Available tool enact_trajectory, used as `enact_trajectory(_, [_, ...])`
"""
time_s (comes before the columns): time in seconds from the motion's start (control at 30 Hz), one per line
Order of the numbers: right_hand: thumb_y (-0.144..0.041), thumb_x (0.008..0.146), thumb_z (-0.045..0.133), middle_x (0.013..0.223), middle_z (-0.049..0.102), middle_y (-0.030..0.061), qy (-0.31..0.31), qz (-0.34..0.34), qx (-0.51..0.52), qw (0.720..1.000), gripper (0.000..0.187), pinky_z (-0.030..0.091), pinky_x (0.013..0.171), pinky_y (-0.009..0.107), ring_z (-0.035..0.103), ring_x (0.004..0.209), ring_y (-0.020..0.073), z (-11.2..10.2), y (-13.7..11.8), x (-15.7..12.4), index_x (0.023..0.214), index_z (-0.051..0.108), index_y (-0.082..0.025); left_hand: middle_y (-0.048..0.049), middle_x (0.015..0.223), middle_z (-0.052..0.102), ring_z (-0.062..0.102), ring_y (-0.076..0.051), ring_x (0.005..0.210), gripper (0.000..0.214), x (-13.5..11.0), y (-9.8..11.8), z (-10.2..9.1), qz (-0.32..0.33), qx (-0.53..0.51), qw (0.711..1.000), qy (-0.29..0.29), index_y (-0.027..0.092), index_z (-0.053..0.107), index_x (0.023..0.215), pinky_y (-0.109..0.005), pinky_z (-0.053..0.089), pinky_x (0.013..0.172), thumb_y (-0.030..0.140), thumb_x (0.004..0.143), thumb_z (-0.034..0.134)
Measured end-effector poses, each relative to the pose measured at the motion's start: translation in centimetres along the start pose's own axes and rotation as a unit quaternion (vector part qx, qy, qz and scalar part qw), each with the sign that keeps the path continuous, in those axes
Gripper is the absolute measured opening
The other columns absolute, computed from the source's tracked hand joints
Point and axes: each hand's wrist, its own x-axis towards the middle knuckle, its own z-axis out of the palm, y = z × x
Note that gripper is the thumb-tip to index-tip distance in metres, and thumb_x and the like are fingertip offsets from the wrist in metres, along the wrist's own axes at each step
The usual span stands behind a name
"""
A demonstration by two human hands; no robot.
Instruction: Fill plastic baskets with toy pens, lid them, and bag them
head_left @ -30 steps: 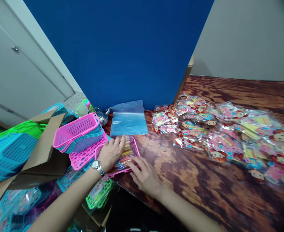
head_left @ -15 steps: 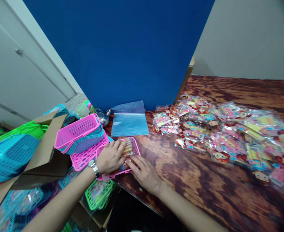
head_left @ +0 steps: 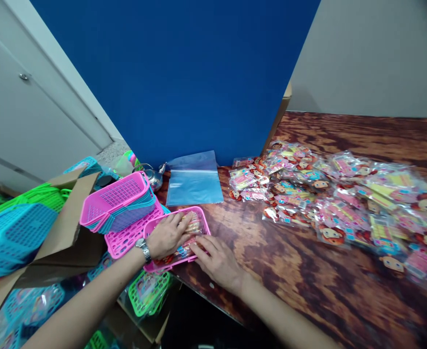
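A pink plastic basket (head_left: 202, 213) with small clear packets (head_left: 195, 224) inside stands at the table's front left. My left hand (head_left: 167, 236), a metal watch on its wrist, lies over the packets with its fingers stretched out. From the right, my right hand (head_left: 219, 261) reaches over the basket's near rim, fingers extended and touching the packets. Neither hand grips anything that I can see. Behind the basket lies a flat clear plastic bag (head_left: 194, 182). Part of the basket's contents is hidden under my left hand.
Many packets with cartoon-girl cards (head_left: 297, 189) spread over the wood-patterned table (head_left: 264, 286) to the right. On the left are nested pink and blue baskets (head_left: 117, 201) and an open cardboard box (head_left: 68, 218) of baskets. A blue panel (head_left: 184, 82) rises behind.
My left hand has shifted slightly left and down over the packets, showing more of the basket's far rim. The right hand stays nearly where it was.
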Motion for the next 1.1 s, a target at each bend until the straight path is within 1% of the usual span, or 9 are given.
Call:
enact_trajectory(0.2, [-0.031,0.085,0.053,0.118,0.058,0.0105,0.046,0.008,0.006,0.999,0.031,0.037,0.1,0.043,0.048,0.113,0.0222,-1.5,0.2,1.0,0.114,0.059,-0.021,-0.0176,0.129,0.045,0.044,-0.03,0.113,0.072,-0.4,0.9,-1.0,0.006,0.003,1.0,0.023,0.015,0.023,0.143,-0.047,0.038,0.095,0.058,0.087,0.037])
enact_trajectory(0.4, [-0.056,0.088,0.04,0.133,0.05,0.0126,-0.072,0.028,0.03,0.997,0.058,0.029,0.106,0.048,0.035,0.128,0.0244,-0.9,0.8,2.1,0.13,0.046,-0.016,-0.0166,0.146,0.03,0.028,-0.033,0.132,0.084,-2.2,1.3,-0.7,0.041,0.059,0.997,0.032,0.014,0.014,0.145,-0.048,0.025,0.105,0.064,0.083,0.038])
enact_trajectory(0.5, [-0.05,0.091,0.039,0.13,0.053,0.0055,-0.091,0.013,0.06,0.994,0.048,0.033,0.104,0.037,0.039,0.124,0.0167,-1.7,3.9,1.8,0.129,0.047,-0.023,-0.0175,0.147,0.027,0.025,-0.033,0.134,0.089,-3.0,1.0,0.8,0.057,0.097,0.991,0.074,0.013,0.011,0.146,-0.046,0.023,0.107,0.066,0.081,0.04])
enact_trajectory(0.6, [-0.041,0.091,0.043,0.13,0.053,0.0076,-0.082,0.126,-0.04,0.988,0.039,0.032,0.103,0.043,0.042,0.122,0.0207,-4.9,10.9,0.2,0.125,0.053,-0.025,-0.0168,0.147,0.028,0.028,-0.032,0.134,0.088,-3.3,0.5,2.1,0.06,0.114,0.987,0.1,0.014,0.009,0.146,-0.044,0.022,0.107,0.064,0.081,0.042])
enact_trajectory(0.63, [-0.041,0.09,0.044,0.133,0.049,0.0097,-0.094,0.203,-0.106,0.969,0.04,0.031,0.102,0.049,0.041,0.123,0.0248,-6.4,13.6,-0.7,0.126,0.052,-0.026,-0.0159,0.147,0.029,0.028,-0.031,0.134,0.087,-3.4,0.4,2.4,0.058,0.115,0.986,0.106,0.014,0.009,0.146,-0.043,0.022,0.107,0.063,0.082,0.042])
enact_trajectory(0.7, [-0.047,0.087,0.046,0.14,0.04,0.011,-0.127,0.366,-0.223,0.895,0.047,0.022,0.099,0.064,0.032,0.128,0.0342,-9.4,18.7,-3.0,0.131,0.047,-0.03,-0.0147,0.147,0.029,0.028,-0.03,0.134,0.085,-3.5,0.2,2.9,0.055,0.116,0.985,0.118,0.015,0.011,0.146,-0.042,0.021,0.108,0.062,0.082,0.042])
enact_trajectory(0.8, [-0.056,0.088,0.037,0.147,0.03,0.008,-0.197,0.507,-0.272,0.794,0.053,0.017,0.094,0.073,0.02,0.133,0.0383,-12.0,22.7,-6.8,0.136,0.039,-0.035,-0.0154,0.147,0.029,0.027,-0.031,0.134,0.086,-3.5,0.0,3.5,0.054,0.115,0.982,0.138,0.014,0.014,0.146,-0.042,0.017,0.109,0.063,0.081,0.042])
enact_trajectory(0.9, [-0.057,0.088,0.033,0.147,0.031,0.0074,-0.212,0.498,-0.275,0.794,0.054,0.013,0.094,0.074,0.017,0.134,0.0382,-10.7,21.1,-9.4,0.137,0.037,-0.034,-0.0158,0.147,0.029,0.029,-0.032,0.133,0.086,-3.5,-0.1,4.0,0.054,0.105,0.982,0.148,0.014,0.015,0.145,-0.043,0.016,0.11,0.064,0.08,0.042])
enact_trajectory(1.1, [-0.056,0.085,0.043,0.146,0.032,0.0121,-0.168,0.384,-0.206,0.884,0.059,0.017,0.092,0.075,0.025,0.131,0.041,-5.2,11.8,-9.9,0.138,0.035,-0.032,-0.0148,0.148,0.027,0.028,-0.032,0.134,0.084,-3.4,0.0,3.1,0.064,0.082,0.986,0.129,0.014,0.011,0.146,-0.043,0.019,0.11,0.062,0.082,0.039])
